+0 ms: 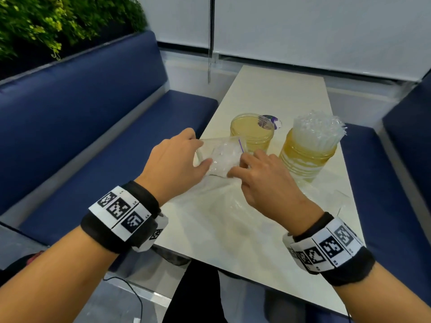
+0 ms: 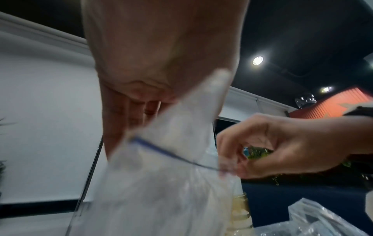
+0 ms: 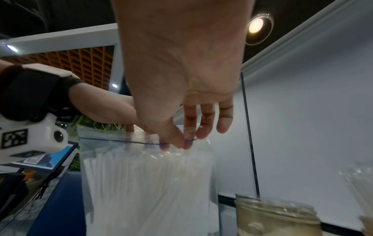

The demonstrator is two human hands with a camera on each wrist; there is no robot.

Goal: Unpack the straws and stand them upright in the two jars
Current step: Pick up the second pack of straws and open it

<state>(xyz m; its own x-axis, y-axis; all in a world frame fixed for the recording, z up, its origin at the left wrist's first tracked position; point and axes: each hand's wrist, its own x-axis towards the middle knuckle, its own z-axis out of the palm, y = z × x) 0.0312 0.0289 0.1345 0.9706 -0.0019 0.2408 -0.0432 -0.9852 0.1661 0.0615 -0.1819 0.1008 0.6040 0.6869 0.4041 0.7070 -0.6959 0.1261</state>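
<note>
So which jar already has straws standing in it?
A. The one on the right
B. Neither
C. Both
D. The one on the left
A: the right jar is packed with upright straws, while the left jar looks empty inside.

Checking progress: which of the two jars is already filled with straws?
The right jar, packed with upright straws; the left jar behind the bag looks empty.

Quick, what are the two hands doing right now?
Left hand: holds the top of the bag of straws.
Right hand: pinches the bag's top by the blue seal line.
</note>
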